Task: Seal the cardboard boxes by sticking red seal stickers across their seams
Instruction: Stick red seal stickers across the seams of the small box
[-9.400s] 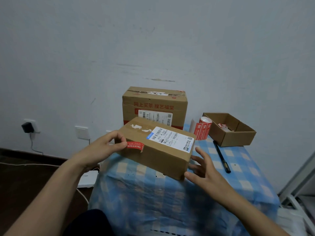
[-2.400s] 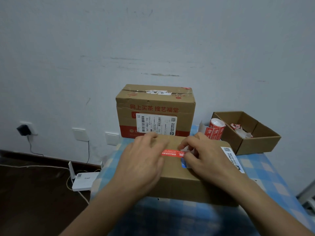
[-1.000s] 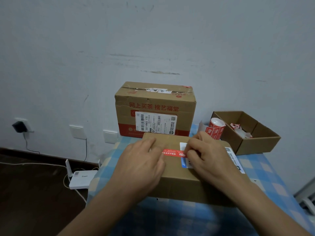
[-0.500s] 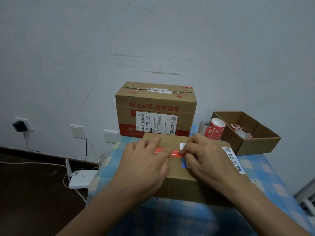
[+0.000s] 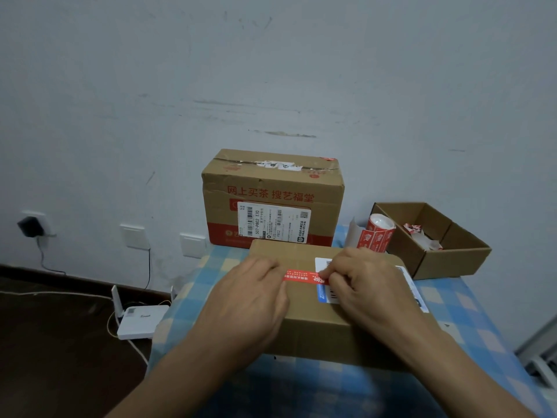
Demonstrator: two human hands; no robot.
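Since there is only the head view, all of this comes from it. The flat cardboard box [image 5: 316, 327] lies on the table [image 5: 193, 297], which has a blue checked cloth, at the near centre. The red seal sticker [image 5: 301, 276] runs left to right across the box top. Its right part overlaps the white shipping label [image 5: 323, 262].

The left hand [image 5: 250, 300] is palm down on the box top, left of centre. Its fingers are mostly straight and close together, with the tips on the sticker's left end. The right hand [image 5: 367, 285] is on the right half of the top with its fingers curled. Thumb and index tips meet at the sticker's right end and pinch it there. I can't tell whether that end is stuck down, because the fingers cover it.

Behind the flat box and just beside its far edge, a tall cardboard box [image 5: 271, 188] stands upright. It has red print, a barcode label on the front and torn tape on top. To its right is the sticker roll [image 5: 378, 233], which sits against an open cardboard tray [image 5: 452, 257]. The tray holds crumpled backing scraps [image 5: 422, 236].

On the floor to the left, a white router [image 5: 141, 321] has its cables running to the wall. A black plug [image 5: 28, 226] sits in a wall socket.
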